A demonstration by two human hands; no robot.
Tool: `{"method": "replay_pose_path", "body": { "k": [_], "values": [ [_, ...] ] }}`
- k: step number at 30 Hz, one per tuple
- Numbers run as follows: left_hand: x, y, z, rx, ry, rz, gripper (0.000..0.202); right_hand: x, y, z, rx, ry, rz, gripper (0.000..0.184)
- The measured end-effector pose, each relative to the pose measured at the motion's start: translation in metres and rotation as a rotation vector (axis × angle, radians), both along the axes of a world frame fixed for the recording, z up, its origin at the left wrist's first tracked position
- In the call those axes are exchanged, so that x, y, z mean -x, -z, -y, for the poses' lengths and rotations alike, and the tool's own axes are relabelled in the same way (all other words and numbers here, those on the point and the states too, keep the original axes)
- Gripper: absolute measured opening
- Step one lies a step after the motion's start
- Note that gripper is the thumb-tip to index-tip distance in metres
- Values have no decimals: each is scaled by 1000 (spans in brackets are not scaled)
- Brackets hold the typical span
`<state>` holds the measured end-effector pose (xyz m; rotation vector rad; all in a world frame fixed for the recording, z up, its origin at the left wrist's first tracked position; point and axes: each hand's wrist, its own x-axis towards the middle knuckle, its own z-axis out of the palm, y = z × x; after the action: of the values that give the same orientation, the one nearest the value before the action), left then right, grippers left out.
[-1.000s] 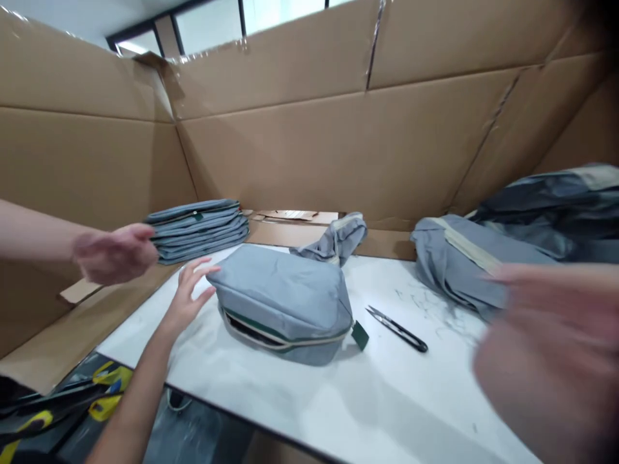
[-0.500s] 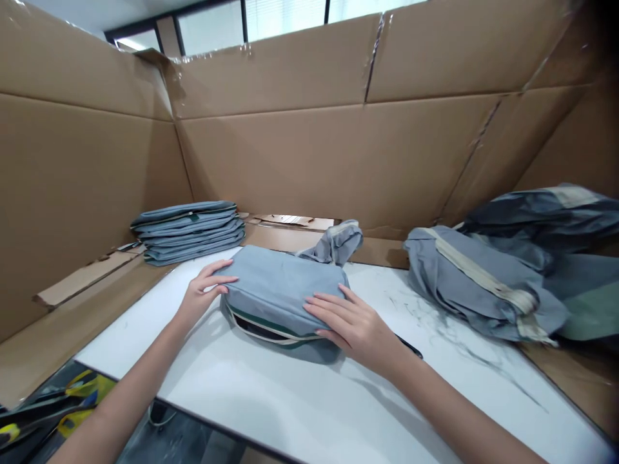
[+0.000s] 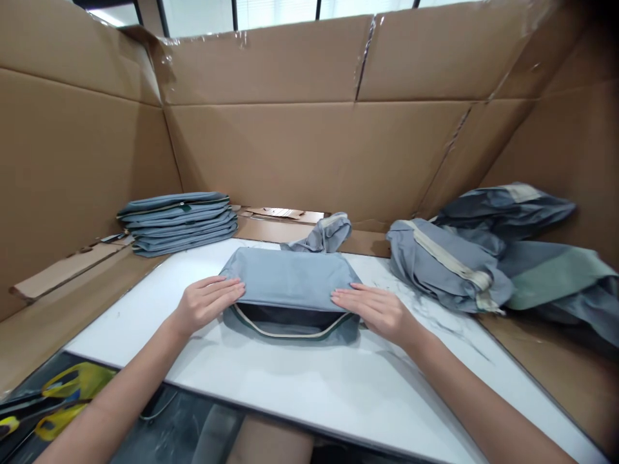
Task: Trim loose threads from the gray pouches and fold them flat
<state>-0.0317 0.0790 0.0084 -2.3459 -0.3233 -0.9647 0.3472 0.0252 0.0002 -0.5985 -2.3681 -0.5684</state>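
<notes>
Seen from the head camera, a gray fabric bag [image 3: 290, 280] lies in the middle of a white table [image 3: 290, 399], with its zip opening toward the person. The opening gapes a little, showing a dark inside behind a cream-and-green trim [image 3: 290, 332]. The left hand [image 3: 207, 304] and the right hand [image 3: 374, 314] rest palm down on the near part of the bag, one at each end of the opening. Their fingers lie flat and close together, pressing rather than pinching, and neither hand closes on anything.

The cloth looks soft and light, and the bag's plump shape suggests it would give under the palms (it could slide on that smooth top if pushed). The trimmed edge of the opening looks like the surest place to take hold.

A crumpled gray bag [image 3: 324, 235] sits just behind it, a neat stack of folded gray bags [image 3: 176, 223] lies to the left, and a loose heap of gray bags [image 3: 447, 264] lies to the right. Cardboard walls [image 3: 314, 161] stand behind them all.
</notes>
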Motion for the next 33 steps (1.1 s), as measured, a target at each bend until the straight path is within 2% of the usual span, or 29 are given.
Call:
{"method": "replay_pose_path", "body": {
  "k": [5,9,12,14,17,20,23,26,29,33],
  "values": [
    [1,5,4,50,22,-18,33,-13,7,16,53,54,-2,43],
    [5,5,-5,129,-51,-61,46,-18,7,20,138,180,-19,44],
    [9,0,-16,188,-33,-75,53,-24,2,13,228,251,1,47],
    [10,-3,-26,199,-23,-97,53,-30,0,5,231,215,44,47],
    [9,-3,-41,146,18,-133,44,-38,0,-7,135,143,96,49],
    [6,4,-51,32,85,-113,38,-45,5,-13,36,117,106,43],
    [3,14,-51,-9,83,-153,35,-55,10,-11,-12,117,154,39],
    [1,20,-47,29,110,-227,34,-64,11,-7,-33,117,210,37],
    [-1,22,-45,91,153,-209,36,-68,8,-7,-39,109,224,35],
    [2,24,-40,241,246,-170,29,-69,7,-1,42,77,186,34]
  ]
}}
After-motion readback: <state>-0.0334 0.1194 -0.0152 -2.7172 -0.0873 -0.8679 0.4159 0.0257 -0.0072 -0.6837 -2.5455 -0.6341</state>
